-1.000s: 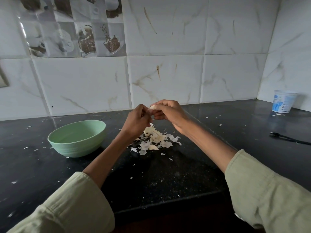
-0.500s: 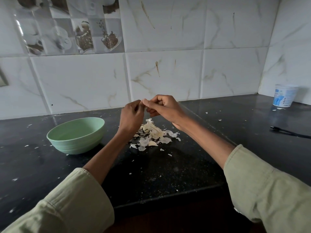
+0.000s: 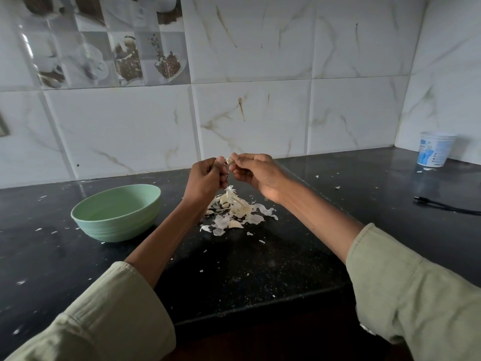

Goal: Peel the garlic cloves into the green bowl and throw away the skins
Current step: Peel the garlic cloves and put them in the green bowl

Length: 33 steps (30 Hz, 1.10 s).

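Note:
Both hands are raised above a pile of garlic skins and cloves [image 3: 235, 211] on the black counter. My right hand [image 3: 256, 174] pinches a small pale garlic clove [image 3: 229, 160] at its fingertips. My left hand [image 3: 205, 178] is curled beside it, its thumb and fingers meeting at the clove's left side, where a bit of skin seems pinched. The green bowl [image 3: 117, 212] stands to the left of the pile; its inside looks bare from this angle.
A white-and-blue plastic cup [image 3: 434, 152] stands in the far right corner against the tiled wall. A black cable [image 3: 442, 205] lies on the counter at the right. Small skin flakes are scattered over the black counter [image 3: 260, 269], whose front edge runs below the pile.
Both hands stay together above the pile. The clove now shows between the fingertips, and the left hand has shifted slightly away from the right.

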{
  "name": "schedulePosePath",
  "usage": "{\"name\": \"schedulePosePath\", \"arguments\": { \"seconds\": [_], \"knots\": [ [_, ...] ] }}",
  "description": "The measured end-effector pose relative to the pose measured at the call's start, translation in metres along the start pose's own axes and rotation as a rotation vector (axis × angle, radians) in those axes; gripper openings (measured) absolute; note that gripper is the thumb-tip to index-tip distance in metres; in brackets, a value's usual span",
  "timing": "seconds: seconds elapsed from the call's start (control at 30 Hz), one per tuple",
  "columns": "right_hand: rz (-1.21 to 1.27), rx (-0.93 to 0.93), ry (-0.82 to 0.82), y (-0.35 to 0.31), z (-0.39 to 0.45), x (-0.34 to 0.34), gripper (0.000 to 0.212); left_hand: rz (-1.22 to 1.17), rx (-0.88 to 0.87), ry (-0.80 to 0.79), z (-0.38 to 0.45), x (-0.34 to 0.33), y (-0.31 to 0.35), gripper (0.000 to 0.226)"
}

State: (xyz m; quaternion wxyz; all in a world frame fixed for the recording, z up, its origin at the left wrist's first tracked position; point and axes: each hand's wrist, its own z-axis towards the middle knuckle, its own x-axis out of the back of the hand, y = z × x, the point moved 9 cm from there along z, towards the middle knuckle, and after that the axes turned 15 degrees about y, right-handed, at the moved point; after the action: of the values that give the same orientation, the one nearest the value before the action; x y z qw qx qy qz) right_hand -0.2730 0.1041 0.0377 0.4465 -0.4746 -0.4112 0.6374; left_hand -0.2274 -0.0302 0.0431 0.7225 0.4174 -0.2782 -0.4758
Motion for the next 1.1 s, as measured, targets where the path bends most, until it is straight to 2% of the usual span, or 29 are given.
{"name": "schedulePosePath", "arguments": {
  "seconds": [0.07,0.13,0.2,0.3,0.47,0.73,0.83,1.1],
  "knots": [
    [-0.191,0.145,0.02,-0.011,0.004,0.008,0.018,0.08,-0.017,-0.04,0.0,-0.002,-0.003,0.029],
    [-0.404,0.291,0.072,-0.022,0.007,0.017,0.015,0.142,-0.005,-0.084,0.0,-0.003,-0.008,0.008],
    [-0.583,0.418,0.117,-0.03,0.006,0.023,0.013,0.21,-0.029,-0.064,0.002,0.0,-0.009,0.024],
    [-0.702,0.506,0.107,-0.033,0.003,0.018,0.016,0.261,-0.08,-0.059,0.003,0.0,-0.006,0.021],
    [-0.677,0.547,0.119,-0.037,0.002,0.018,0.027,0.192,-0.085,-0.086,0.003,-0.002,-0.007,0.028],
    [-0.583,0.553,0.042,-0.045,-0.008,0.012,0.015,0.037,-0.055,-0.018,0.004,0.004,0.002,0.021],
    [-0.549,0.518,0.024,-0.042,-0.008,0.012,0.01,0.009,-0.052,-0.018,0.003,0.003,0.004,0.023],
    [-0.447,0.381,0.08,-0.032,0.001,0.02,0.016,0.016,-0.08,-0.002,0.005,0.004,0.005,0.024]
  ]
}}
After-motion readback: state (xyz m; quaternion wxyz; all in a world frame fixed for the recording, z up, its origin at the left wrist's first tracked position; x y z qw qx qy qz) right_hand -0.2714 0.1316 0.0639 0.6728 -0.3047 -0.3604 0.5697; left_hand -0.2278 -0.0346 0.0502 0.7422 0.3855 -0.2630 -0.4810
